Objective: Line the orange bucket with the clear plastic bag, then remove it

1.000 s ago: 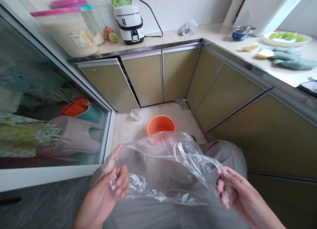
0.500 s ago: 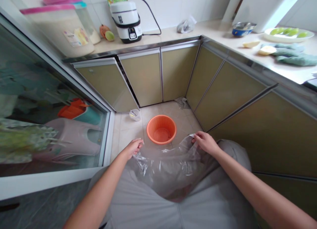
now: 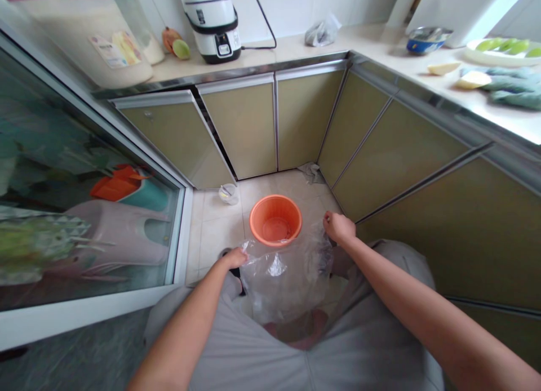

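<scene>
A clear plastic bag [image 3: 283, 284] hangs spread between my two hands, above my lap. My left hand [image 3: 235, 258] pinches its left upper edge with the fingers closed. At the opposite edge my right hand [image 3: 339, 227] is closed on the bag, its knuckles facing up. Just beyond the bag an orange plastic basin [image 3: 275, 219] stands upright on the tiled floor, and the bag's far edge overlaps its near rim in view. The basin's inside shows only a few small dark specks near the bottom.
A small clear cup [image 3: 229, 194] stands on the floor by the cabinet doors [image 3: 236, 129]. A grey cloth [image 3: 311, 172] lies in the corner. On the counter are a rice cooker [image 3: 215, 33], a knotted plastic bag [image 3: 322, 31] and a blue bowl [image 3: 426, 40]. A glass door [image 3: 84, 171] borders the left.
The bag has been lifted forward toward the basin and hangs straighter. My right hand has turned and moved slightly up; my left hand has shifted slightly right. The view has tilted down a little.
</scene>
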Demonstrator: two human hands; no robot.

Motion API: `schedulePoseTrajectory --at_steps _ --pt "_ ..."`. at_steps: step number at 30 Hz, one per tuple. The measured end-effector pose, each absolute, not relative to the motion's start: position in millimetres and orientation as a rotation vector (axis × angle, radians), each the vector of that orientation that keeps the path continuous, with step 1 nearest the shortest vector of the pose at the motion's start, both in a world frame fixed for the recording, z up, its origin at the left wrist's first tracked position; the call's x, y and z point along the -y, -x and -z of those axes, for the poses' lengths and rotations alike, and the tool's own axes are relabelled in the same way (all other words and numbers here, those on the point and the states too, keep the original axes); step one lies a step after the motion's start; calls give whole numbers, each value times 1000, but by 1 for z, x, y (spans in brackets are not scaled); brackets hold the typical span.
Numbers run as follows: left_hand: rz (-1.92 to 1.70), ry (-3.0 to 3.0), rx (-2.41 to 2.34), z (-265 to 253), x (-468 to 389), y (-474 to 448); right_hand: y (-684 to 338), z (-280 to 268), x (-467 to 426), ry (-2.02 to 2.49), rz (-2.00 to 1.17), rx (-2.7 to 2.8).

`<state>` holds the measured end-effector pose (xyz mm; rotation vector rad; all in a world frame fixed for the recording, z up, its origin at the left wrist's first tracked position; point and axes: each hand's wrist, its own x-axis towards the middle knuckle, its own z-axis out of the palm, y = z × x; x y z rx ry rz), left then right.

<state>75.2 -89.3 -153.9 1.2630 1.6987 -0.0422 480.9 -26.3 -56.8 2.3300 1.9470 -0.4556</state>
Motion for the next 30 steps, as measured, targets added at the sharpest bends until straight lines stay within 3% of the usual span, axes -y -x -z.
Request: schedulePoseTrajectory --at_steps 11,26,30 --pt "217 -1382 -1840 171 93 -58 -475 101 37 -1989 910 -1742" --pt "77 -1308 -2068 150 76 -41 -466 101 21 -2199 839 -1817" --pt "-148 -1359 -2276 126 73 -54 -464 86 24 -2154 845 -1869"
